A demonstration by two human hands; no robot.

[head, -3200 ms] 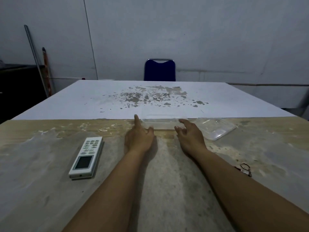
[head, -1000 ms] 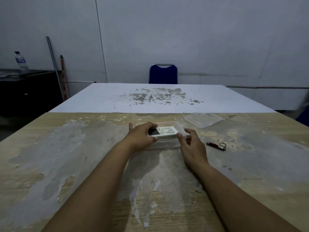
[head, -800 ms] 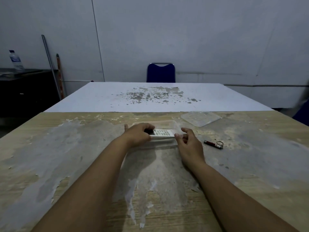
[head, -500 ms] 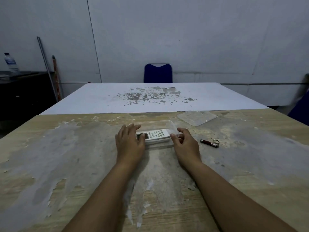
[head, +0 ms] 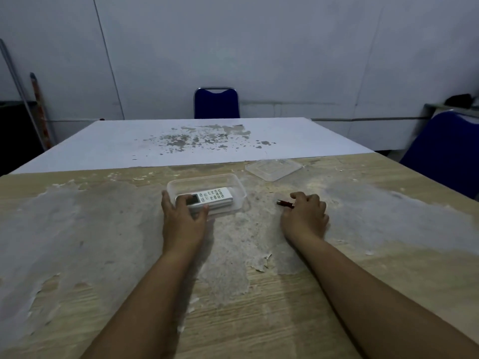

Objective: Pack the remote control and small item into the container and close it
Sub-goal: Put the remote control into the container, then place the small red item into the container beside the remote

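Observation:
A white remote control (head: 210, 197) lies screen-up inside the clear plastic container (head: 233, 180) in the middle of the wooden table. My left hand (head: 182, 221) rests against the container's near left corner, fingers around its rim and touching the remote's end. A small dark red item with a key ring (head: 284, 203) lies on the table right of the container; my right hand (head: 305, 216) is curled over its right end, with the ring hidden under the fingers. The clear lid (head: 273, 169) lies separately at the back right.
A white sheet (head: 191, 141) with grey flecks covers the far half of the table. A blue chair (head: 216, 102) stands behind it and another blue chair (head: 445, 151) at the right edge. Poles (head: 36, 104) lean on the left wall.
The remote now lies in the container, where my left hand set it. My right hand left the container's right side and moved right onto the small red item.

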